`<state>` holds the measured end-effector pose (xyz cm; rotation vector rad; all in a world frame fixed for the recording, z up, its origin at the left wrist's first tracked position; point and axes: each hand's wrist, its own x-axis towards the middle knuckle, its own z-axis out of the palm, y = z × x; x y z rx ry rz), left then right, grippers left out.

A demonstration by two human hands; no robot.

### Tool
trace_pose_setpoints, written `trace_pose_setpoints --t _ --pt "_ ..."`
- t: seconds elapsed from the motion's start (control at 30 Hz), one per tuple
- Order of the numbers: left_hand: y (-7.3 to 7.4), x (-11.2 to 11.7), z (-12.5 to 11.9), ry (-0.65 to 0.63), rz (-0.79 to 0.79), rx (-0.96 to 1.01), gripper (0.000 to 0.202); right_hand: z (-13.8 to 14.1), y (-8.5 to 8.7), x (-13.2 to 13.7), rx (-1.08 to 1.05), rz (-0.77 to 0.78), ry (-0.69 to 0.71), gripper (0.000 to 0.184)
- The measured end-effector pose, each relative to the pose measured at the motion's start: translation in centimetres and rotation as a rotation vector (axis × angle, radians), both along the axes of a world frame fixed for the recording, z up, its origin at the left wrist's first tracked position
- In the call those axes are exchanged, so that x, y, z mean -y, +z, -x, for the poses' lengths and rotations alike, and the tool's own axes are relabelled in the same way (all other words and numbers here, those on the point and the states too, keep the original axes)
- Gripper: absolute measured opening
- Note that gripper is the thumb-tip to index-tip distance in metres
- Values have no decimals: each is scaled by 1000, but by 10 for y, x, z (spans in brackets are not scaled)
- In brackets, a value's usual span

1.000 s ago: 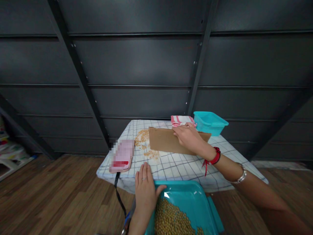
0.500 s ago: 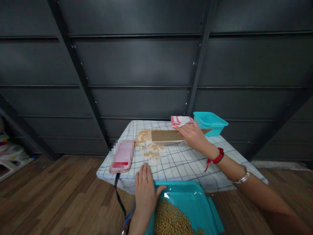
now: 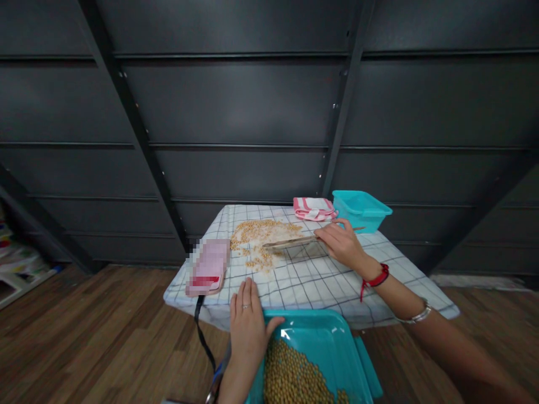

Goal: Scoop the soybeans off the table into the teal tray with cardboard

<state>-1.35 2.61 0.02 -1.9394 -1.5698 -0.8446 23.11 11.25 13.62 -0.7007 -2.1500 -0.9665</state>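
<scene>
Brown cardboard (image 3: 290, 242), a flat, stiff strip, stands over the middle of a cloth-covered surface (image 3: 311, 286), now seen nearly edge-on as a thin, slightly slanting line. A second ago its broad face was turned toward the viewer; it has tipped, so the loose yellow grains (image 3: 252, 227) behind it show much more fully. That puts its long edge just beside the grains, its left end at their margin. The side toward the viewer lies in shade; whether the lower edge touches the cloth, I cannot tell.

The right hand (image 3: 340, 242) pinches the strip's upper edge near its right end, fingers closed on it. The left hand (image 3: 246, 334) has not moved: its fingers are straight and together, gripping nothing visible, with the thumb over the rim of a teal tray (image 3: 332, 339) partly filled with greenish-brown beans (image 3: 290, 373).

Farther out, a folded pink-and-white towel (image 3: 314, 209) and a turquoise tub (image 3: 362, 213) sit at the far right, and a pink, pixelated object (image 3: 210, 264) lies at left. Dark panels (image 3: 231, 106) rise behind.
</scene>
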Motion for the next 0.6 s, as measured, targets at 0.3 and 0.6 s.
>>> trace_pose_setpoints --t 0.3,0.6 --pt "2 0 -2 -20 -8 -4 87 -10 -28 -20 -57 -32 49 29" --pt "4 4 -7 -25 54 -1 87 -18 -35 -20 -60 46 20 31"
